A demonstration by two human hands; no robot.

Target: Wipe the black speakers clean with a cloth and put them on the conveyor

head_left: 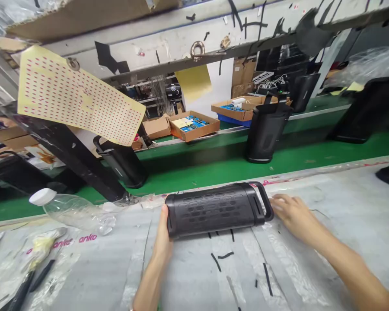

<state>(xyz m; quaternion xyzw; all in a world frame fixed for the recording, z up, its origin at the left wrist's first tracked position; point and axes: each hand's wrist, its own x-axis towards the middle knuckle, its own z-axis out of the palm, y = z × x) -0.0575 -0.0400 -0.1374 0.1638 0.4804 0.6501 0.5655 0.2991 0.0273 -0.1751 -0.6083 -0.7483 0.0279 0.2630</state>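
A black portable speaker (pixel 210 210) with a perforated front and a loop handle lies on its side above the covered bench, its long axis nearly level. At its left end, my left hand (pixel 164 235) grips it, with the thumb along the edge and the other fingers hidden behind. My right hand (pixel 290 214) is at the outer edge of the handle, fingers bent and slightly blurred; the fingertips appear to pinch the handle there. Short black strips (pixel 226 255) are scattered on the bench just below the speaker.
A clear bottle (pixel 79 211) lies on the left, near a brush with a dark handle (pixel 22 289). Behind the bench, a green conveyor belt (pixel 194 166) carries upright black speakers (pixel 268 131). Beyond stand cardboard trays (pixel 194 134). A sticker sheet (pixel 81 97) hangs from an overhead beam (pixel 168 49).
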